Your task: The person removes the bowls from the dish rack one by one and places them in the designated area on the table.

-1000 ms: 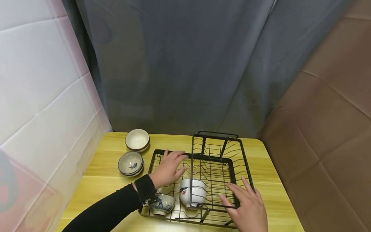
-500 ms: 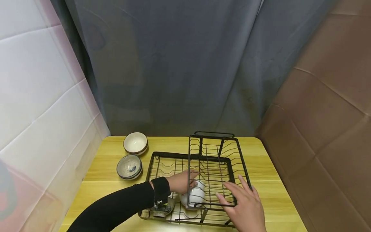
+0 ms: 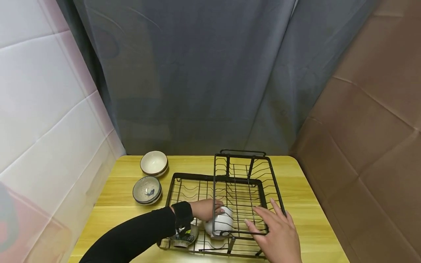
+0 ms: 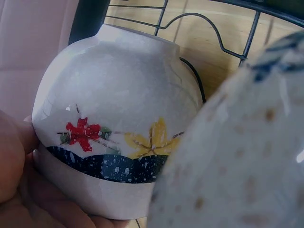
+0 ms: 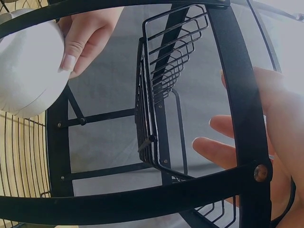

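In the head view, my left hand (image 3: 204,209) grips a white bowl (image 3: 225,221) inside the lower tier of a black wire dish rack (image 3: 194,176), partly under its upper basket (image 3: 275,182). The left wrist view shows the bowl's red and yellow flowers (image 4: 152,140). A seam near its rim may mark another bowl nested with it. A speckled bowl with blue pattern (image 3: 189,238) stands beside it, partly behind my left wrist. My right hand (image 3: 277,235) rests at the upper basket's front right corner, its fingers (image 5: 221,149) fairly straight behind the black frame.
Two small bowl stacks stand on the wooden table left of the rack: cream bowls (image 3: 154,163) at the back and grey bowls with a blue motif (image 3: 146,189) nearer. A dark curtain (image 3: 204,91) hangs behind, with a white panel on the left and a brown one on the right.
My left hand has moved right and down from above the rack's left part to the white bowl and taken hold of it. My right hand has stayed at the basket corner.
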Motion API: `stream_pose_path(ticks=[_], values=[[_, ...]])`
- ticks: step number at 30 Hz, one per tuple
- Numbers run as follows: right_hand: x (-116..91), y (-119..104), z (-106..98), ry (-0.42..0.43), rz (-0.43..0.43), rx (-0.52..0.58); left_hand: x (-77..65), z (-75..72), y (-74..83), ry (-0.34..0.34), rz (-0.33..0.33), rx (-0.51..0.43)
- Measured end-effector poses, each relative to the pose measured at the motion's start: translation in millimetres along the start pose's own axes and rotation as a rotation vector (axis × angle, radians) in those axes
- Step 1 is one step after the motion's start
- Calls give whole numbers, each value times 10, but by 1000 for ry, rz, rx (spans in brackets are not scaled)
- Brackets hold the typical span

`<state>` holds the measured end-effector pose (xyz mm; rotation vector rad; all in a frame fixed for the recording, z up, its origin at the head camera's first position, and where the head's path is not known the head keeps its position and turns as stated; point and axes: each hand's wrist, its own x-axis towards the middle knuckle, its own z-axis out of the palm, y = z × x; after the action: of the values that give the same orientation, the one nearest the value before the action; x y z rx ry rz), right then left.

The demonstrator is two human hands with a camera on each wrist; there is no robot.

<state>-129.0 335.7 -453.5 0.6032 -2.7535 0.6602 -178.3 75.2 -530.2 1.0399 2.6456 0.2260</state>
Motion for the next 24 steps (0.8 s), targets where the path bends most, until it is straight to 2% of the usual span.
stream_pose_path(ticks=[2,4,8,11,15,19,24], values=[[-10,9,-1,-1,5,-1,10,-1,1,-4,10,45],[-16,15,1,-2,10,-3,19,19,-7,15,-3,-39],[-17,15,0,5,3,-2,10,86,-44,54,-61,-354],[-9,4,-3,14,-6,0,-38,105,-60,70,-125,-646],[-14,-6,-6,25,-9,-7,-86,122,-94,81,-164,-811],[-18,-5,-5,36,-7,-11,-112,158,-122,119,-207,-905],[-22,-3,-4,39,-12,-11,-156,203,-162,211,-279,-1201]])
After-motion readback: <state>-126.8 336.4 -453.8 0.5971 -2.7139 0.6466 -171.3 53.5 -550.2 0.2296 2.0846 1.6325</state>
